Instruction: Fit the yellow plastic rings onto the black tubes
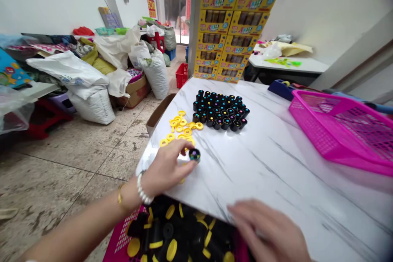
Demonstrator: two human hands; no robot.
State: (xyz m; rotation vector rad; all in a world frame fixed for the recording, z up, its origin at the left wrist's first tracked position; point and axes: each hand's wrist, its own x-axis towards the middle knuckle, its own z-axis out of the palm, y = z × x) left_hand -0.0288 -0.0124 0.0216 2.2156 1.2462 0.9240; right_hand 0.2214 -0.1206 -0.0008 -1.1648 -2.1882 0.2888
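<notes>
Between the thumb and fingers of my left hand (170, 166) is a small black cylinder (194, 155) with a coloured inside, held over the white marbled table (260, 163). Just beyond that hand lie scattered yellow rings (179, 128). A tight cluster of black cylinders (219, 110) with coloured centres stands farther back. My right hand (267, 229), blurred, is low at the table's near edge, its fingers stretched out and nothing seen in them. Below the edge, a magenta basket (118, 233) holds black pieces with yellow caps (172, 249).
A pink basket (344, 131) sits at the right of the table, by a dark blue holder (281, 89). Yellow boxes (219, 24) are stacked at the far end. White sacks (92, 102) and an open carton (161, 112) are on the left.
</notes>
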